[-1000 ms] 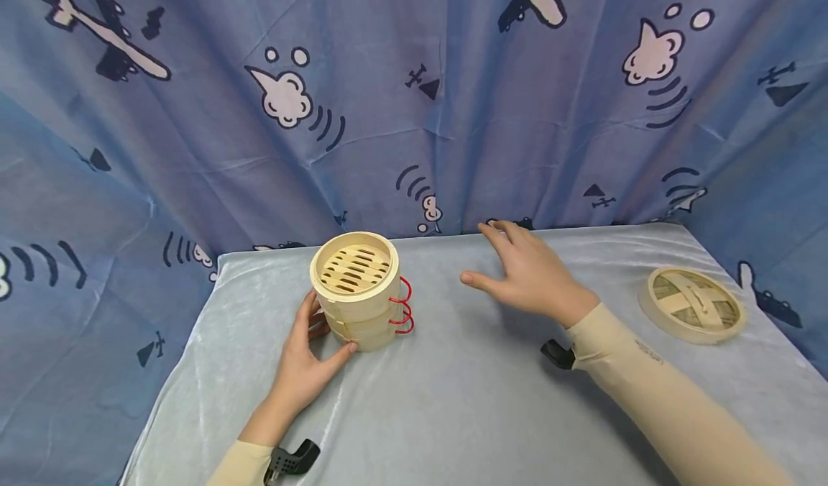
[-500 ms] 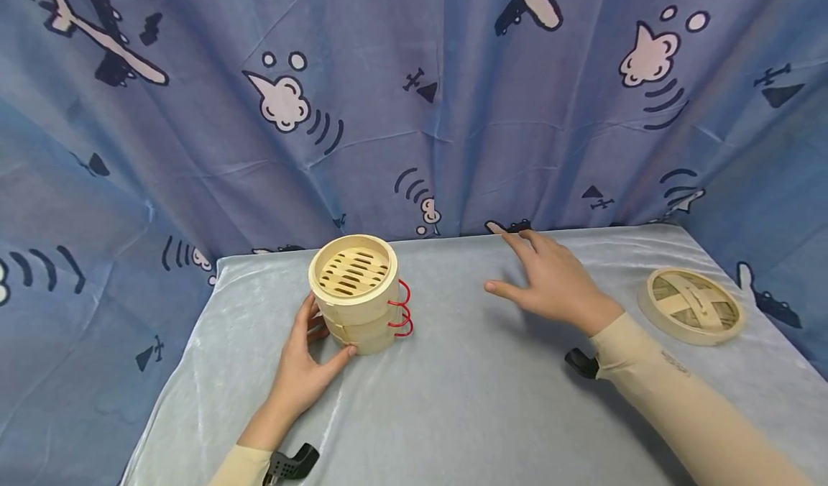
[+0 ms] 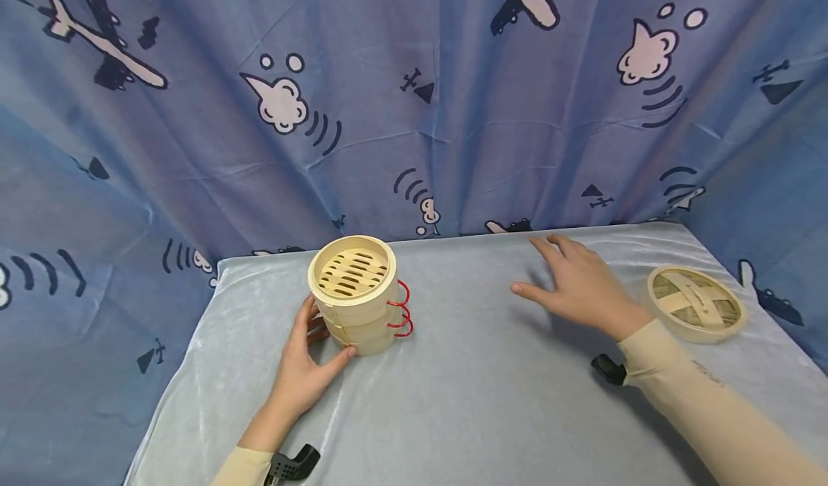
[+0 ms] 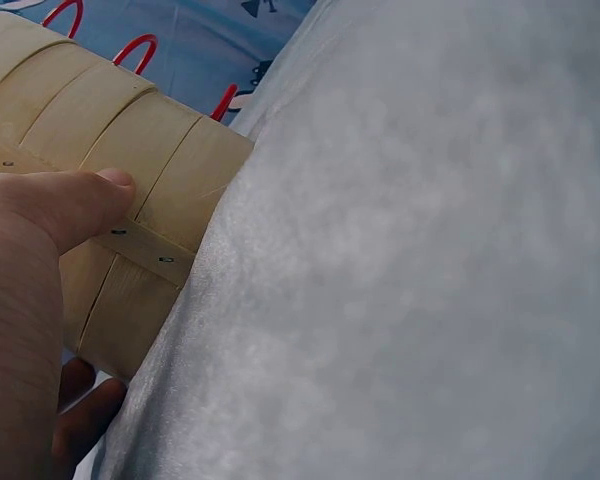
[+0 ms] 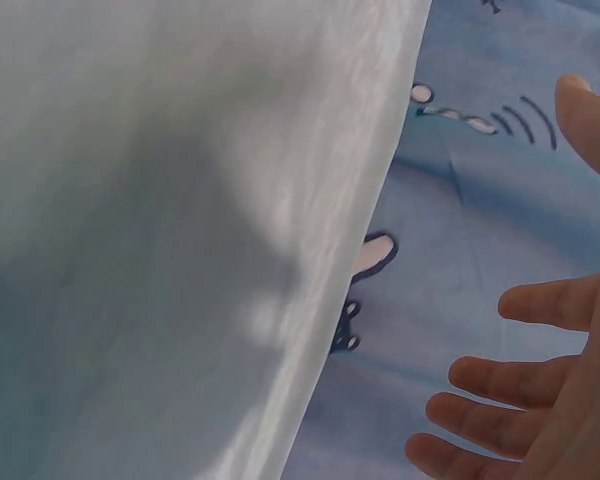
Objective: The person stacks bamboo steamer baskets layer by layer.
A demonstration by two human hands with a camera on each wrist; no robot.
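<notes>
A round stack of bamboo steamer baskets stands upright on the cloth left of centre, its slatted bottom showing in the uncovered top tier. Red loops stick out from its side. My left hand holds the stack low on its left side, thumb in front and fingers around the far side; some of those fingers are hidden. In the left wrist view the thumb presses on the bamboo wall. My right hand hovers over the cloth, fingers spread and holding nothing. Right of it lies the woven steamer lid.
Pale grey velvety cloth covers the table, whose back edge meets a blue curtain printed with aeroplanes and clouds. Curtain also hangs at both sides. The lid lies near the table's right edge.
My right hand has moved steadily to the right, away from the steamer stack and closer to the lid. The left hand and the stack stay in place.
</notes>
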